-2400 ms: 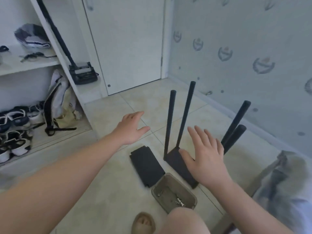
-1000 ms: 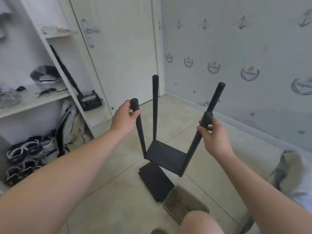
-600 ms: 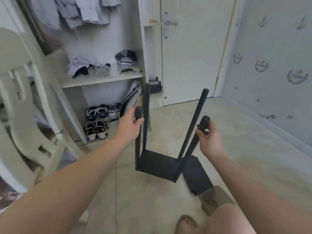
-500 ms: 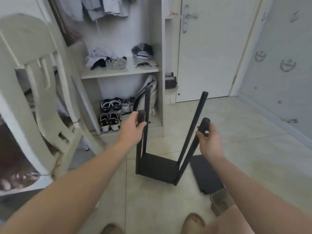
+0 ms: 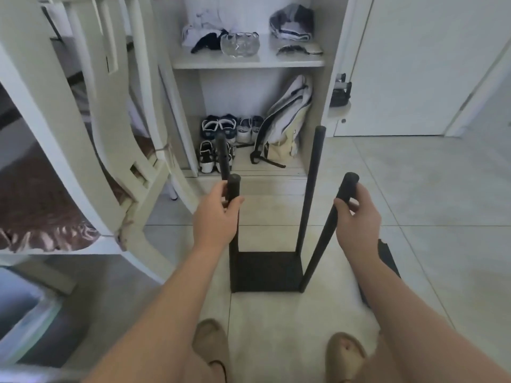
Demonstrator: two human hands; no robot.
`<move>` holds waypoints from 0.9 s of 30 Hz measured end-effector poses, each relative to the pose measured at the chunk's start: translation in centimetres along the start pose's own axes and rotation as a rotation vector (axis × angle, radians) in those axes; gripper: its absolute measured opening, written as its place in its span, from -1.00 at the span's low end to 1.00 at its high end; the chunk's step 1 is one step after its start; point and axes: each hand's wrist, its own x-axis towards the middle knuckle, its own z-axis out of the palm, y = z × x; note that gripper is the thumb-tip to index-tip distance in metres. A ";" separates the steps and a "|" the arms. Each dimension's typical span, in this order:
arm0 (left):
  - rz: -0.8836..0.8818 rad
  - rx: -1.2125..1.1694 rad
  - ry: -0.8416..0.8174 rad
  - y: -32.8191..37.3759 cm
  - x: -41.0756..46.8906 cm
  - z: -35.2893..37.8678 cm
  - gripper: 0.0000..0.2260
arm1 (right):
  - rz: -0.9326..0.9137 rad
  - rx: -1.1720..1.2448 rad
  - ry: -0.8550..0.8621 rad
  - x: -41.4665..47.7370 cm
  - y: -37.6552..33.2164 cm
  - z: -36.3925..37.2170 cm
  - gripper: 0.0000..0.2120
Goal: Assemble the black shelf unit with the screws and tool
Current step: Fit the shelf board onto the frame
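Matt black shelf unit (image 5: pixel 264 270), perhaps metal, on smooth, glossy floor tiles (image 5: pixel 431 194).

1. There is one view, from a wide-angle camera worn on the person's head.
2. It looks forward and steeply down. The person's own feet (image 5: pixel 345 352) lie at the bottom edge, and both forearms run up from the lower corners to the left hand (image 5: pixel 218 217) and right hand (image 5: pixel 359 219) at mid-frame.
3. It faces an open white cupboard (image 5: pixel 249 62) straight ahead, with a door (image 5: pixel 414 64) at upper right and a chair (image 5: pixel 69 106) close on the left.
4. The black shelf unit (image 5: pixel 265 269) stands near, centred on the tiled floor (image 5: pixel 414 189), within reach of both arms.
5. Straight edges bow toward the borders.
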 end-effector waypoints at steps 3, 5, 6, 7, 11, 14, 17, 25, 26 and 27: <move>0.000 -0.018 0.018 -0.9 0.0 0.5 -0.75 | 0.016 0.045 0.049 -0.2 1.0 0.4 -0.64; -0.046 -0.039 -0.011 -2.0 -0.3 1.0 -0.74 | 0.051 0.010 0.019 -0.1 2.2 0.7 -0.70; -0.091 -0.031 -0.045 -2.6 -0.4 1.4 -0.74 | 0.072 -0.019 -0.019 0.1 2.9 0.9 -0.74; -0.146 -0.005 -0.093 -3.1 -0.4 1.6 -0.73 | 0.092 -0.050 -0.068 0.4 3.6 1.1 -0.79; -0.302 0.182 -0.284 -4.9 0.9 2.0 -0.66 | 0.138 -0.181 -0.234 2.0 5.2 1.3 -0.77; -0.344 0.190 -0.286 -5.9 1.5 2.0 -0.79 | 0.140 -0.216 -0.274 2.6 5.8 1.1 -0.75; -0.296 0.192 -0.244 -6.2 1.6 2.7 -0.74 | 0.137 -0.186 -0.243 2.9 5.9 1.2 -0.78; -0.261 0.121 -0.122 -6.4 1.9 3.4 -0.68 | 0.120 -0.136 -0.208 2.9 5.6 2.3 -0.80; -0.258 0.114 -0.122 -6.5 1.8 3.4 -0.67 | 0.125 -0.141 -0.207 2.9 5.6 2.3 -0.81; -0.258 0.108 -0.126 -6.6 1.7 3.3 -0.67 | 0.131 -0.152 -0.212 2.9 5.7 2.3 -0.83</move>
